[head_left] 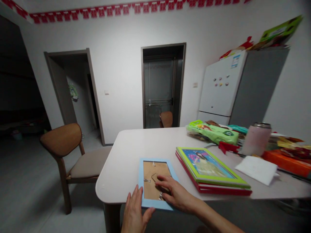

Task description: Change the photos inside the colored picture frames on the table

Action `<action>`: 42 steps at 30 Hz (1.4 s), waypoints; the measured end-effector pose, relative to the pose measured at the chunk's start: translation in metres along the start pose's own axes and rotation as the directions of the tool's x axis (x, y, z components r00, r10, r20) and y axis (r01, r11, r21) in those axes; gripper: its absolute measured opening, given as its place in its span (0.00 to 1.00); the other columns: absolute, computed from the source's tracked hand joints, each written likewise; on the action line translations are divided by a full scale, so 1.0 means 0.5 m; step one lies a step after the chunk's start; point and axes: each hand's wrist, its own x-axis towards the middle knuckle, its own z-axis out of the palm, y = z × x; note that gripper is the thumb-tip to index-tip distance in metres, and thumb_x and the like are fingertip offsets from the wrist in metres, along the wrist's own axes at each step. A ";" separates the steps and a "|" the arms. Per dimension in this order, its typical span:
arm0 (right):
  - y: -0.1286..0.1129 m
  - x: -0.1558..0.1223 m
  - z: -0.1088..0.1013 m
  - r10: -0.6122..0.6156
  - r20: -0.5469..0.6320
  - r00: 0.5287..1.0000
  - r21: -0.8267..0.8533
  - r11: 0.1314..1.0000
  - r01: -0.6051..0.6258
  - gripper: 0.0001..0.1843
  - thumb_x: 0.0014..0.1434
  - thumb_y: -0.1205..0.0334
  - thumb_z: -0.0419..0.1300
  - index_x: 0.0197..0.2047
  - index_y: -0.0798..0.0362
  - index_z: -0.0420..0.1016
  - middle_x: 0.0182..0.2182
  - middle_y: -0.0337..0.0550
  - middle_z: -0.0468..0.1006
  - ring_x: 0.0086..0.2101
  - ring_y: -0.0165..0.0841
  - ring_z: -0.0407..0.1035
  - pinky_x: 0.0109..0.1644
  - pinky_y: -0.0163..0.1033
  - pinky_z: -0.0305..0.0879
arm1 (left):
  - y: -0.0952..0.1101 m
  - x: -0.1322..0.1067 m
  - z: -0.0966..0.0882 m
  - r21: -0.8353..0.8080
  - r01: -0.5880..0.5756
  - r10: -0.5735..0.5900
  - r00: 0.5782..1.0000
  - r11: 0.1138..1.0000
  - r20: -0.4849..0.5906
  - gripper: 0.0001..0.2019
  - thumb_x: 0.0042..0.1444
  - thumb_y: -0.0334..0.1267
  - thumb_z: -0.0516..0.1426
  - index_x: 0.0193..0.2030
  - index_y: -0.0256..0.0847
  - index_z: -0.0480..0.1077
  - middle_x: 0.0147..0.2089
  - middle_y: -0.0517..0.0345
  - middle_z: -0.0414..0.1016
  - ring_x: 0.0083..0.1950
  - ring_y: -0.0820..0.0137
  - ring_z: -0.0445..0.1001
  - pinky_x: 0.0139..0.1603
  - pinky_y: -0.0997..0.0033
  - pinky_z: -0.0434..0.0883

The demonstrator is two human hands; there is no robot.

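— Blue picture frame (141,173), where is it?

— It lies flat at the near edge of the tabletop (145,142), close to the near left corner. Its back is up. You can see the brown back board (151,171) in the middle.

— What does the left hand (134,212) do?

— It rests on the frame's near left corner. The fingers lie flat and close together, and the thumb sticks out along the near side. It pinches nothing.

— And the right hand (173,194)?

— It lies on the brown board. The fingers are a bit spread and press down by a small metal clip (146,180). It holds nothing.

— What is next to the frame?

— A stack of more frames (209,166), just to the right, with a green one on top. Past it, toward the right edge, lie a white folded cloth (257,168) and a pink bottle (255,139).

— And off the table?

— A wooden chair (70,152) stands by the left edge.
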 end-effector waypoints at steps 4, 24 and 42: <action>0.009 0.002 -0.013 -0.008 0.097 0.995 0.048 0.999 0.003 0.23 0.45 0.66 0.55 0.47 0.51 0.68 0.51 0.49 0.62 0.51 0.38 0.55 0.54 0.42 0.51 | -0.002 0.001 0.000 0.076 -0.050 0.052 0.998 0.996 -0.030 0.23 0.47 0.39 0.55 0.52 0.37 0.59 0.56 0.43 0.58 0.56 0.59 0.57 0.54 0.51 0.57; 0.002 0.084 0.054 0.119 -0.147 0.982 -0.099 0.986 -0.135 0.14 0.48 0.61 0.53 0.37 0.52 0.74 0.40 0.47 0.71 0.43 0.35 0.62 0.48 0.38 0.55 | 0.053 0.035 -0.051 -0.091 -0.144 0.157 0.975 0.985 0.158 0.15 0.42 0.34 0.59 0.39 0.41 0.63 0.41 0.57 0.69 0.43 0.66 0.65 0.48 0.64 0.59; 0.086 0.170 0.053 0.318 -0.305 0.898 -0.358 0.835 -0.417 0.17 0.54 0.60 0.46 0.34 0.54 0.74 0.35 0.52 0.71 0.37 0.38 0.62 0.37 0.39 0.55 | 0.052 0.038 -0.050 -0.091 -0.103 0.117 0.980 0.991 0.163 0.19 0.38 0.33 0.62 0.39 0.41 0.63 0.41 0.56 0.69 0.43 0.65 0.66 0.53 0.60 0.56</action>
